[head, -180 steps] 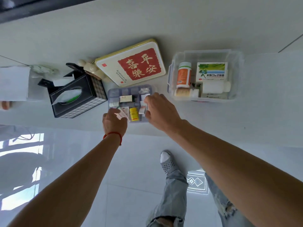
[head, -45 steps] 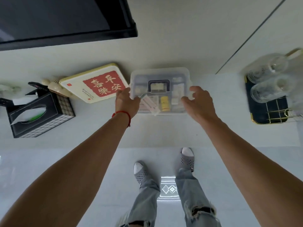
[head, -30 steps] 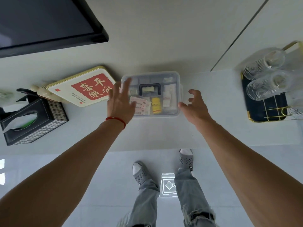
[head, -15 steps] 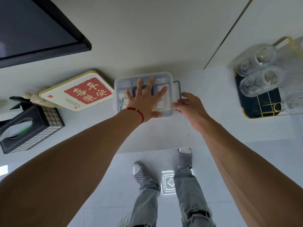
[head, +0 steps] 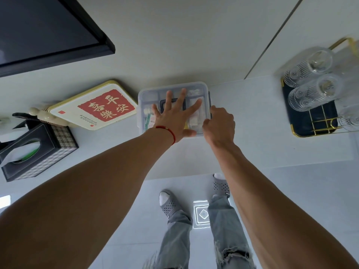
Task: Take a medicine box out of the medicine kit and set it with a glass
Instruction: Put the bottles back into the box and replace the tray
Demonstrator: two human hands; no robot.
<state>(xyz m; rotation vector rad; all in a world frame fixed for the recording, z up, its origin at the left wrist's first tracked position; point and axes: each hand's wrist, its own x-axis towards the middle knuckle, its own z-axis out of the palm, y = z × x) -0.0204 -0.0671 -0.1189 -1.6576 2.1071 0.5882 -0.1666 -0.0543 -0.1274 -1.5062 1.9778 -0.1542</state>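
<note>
The clear plastic medicine kit (head: 147,94) sits on the white counter, its lid down with a dark handle showing through the top. My left hand (head: 172,117) lies flat on the lid, fingers spread. My right hand (head: 218,126) is at the kit's right side, fingers curled against the dark latch there. Medicine packets show dimly through the lid. Ribbed clear glasses (head: 310,92) lie on a dark tray with a gold rim (head: 303,135) at the far right.
A cream tin with a red label (head: 93,107) leans left of the kit. A black checked tissue box (head: 38,150) stands at the far left. A black screen (head: 48,30) hangs on the wall. The counter edge runs below my hands.
The inner tray went back into the kit and the lid came down. My left hand moved onto the lid and spread flat; my right hand pressed the side latch in against the kit.
</note>
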